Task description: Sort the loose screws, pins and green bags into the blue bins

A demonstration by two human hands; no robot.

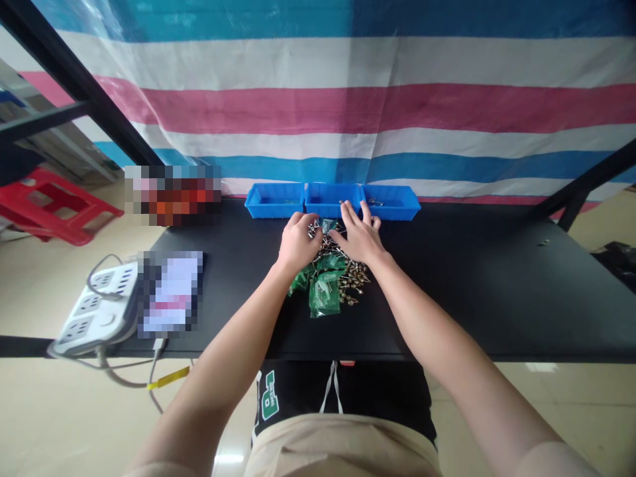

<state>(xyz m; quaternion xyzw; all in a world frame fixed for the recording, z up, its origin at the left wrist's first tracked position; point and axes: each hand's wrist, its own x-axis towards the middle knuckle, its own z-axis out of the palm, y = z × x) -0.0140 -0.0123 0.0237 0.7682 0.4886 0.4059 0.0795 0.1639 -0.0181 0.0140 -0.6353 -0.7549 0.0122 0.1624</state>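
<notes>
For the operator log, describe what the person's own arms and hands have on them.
The left hand and right hand are bare, with no gloves, watch or rings showing. The left forearm and right forearm are uncovered too. Short beige sleeves show only at the lower edge of the view.

Blue bins point(332, 201) ahead; black tabletop point(447, 291) passage rightward

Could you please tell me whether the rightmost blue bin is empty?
Not empty: the rightmost blue bin holds small metal parts near its left end.
</notes>
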